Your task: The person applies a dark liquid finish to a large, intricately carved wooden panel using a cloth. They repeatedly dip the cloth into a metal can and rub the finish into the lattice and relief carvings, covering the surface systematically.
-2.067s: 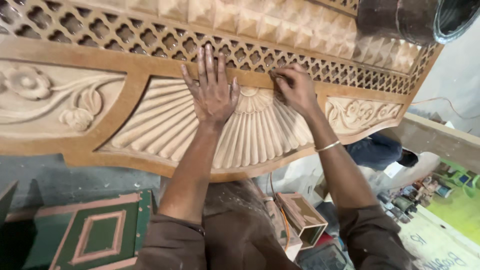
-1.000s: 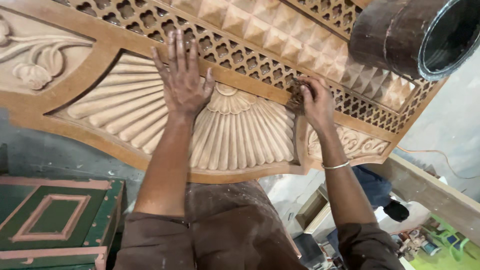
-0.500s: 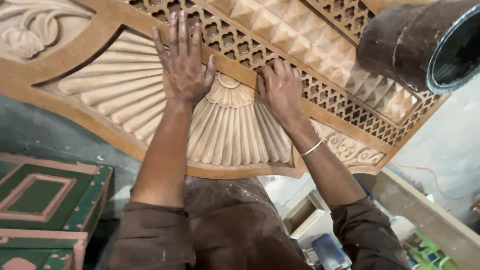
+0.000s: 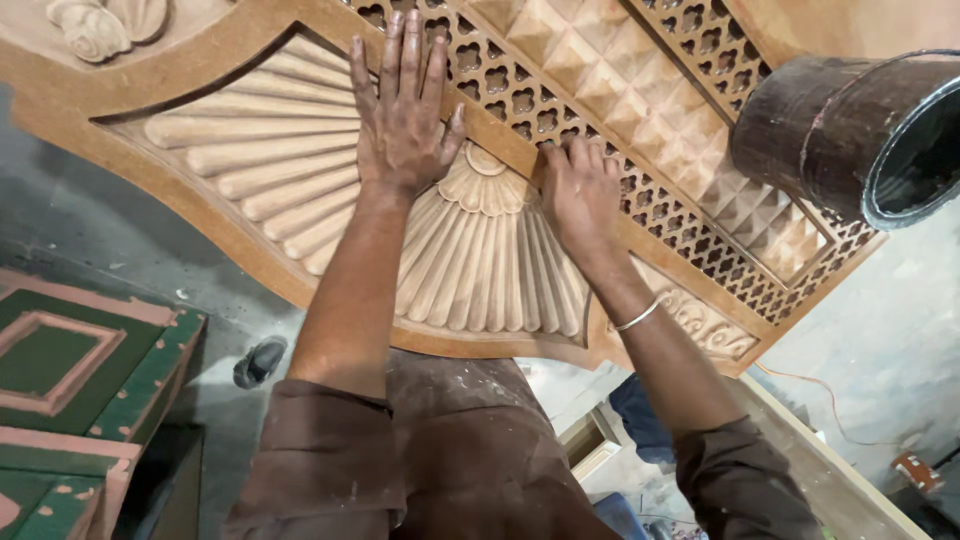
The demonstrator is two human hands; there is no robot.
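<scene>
Both hands press the carved wooden panel (image 4: pixel 480 270), its edges cut off.

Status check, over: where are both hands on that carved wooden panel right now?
Left hand flat, fingers spread, on the fan carving. Right hand curled, pressing beside the lattice strip. Dark pipe close on the right.

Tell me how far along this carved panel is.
Done: the fan carving, lattice strip and pyramid band are fully cut. In hand: the left hand lies flat on the fan; the right hand presses the border. Left: the wood is bare, unpainted.
</scene>
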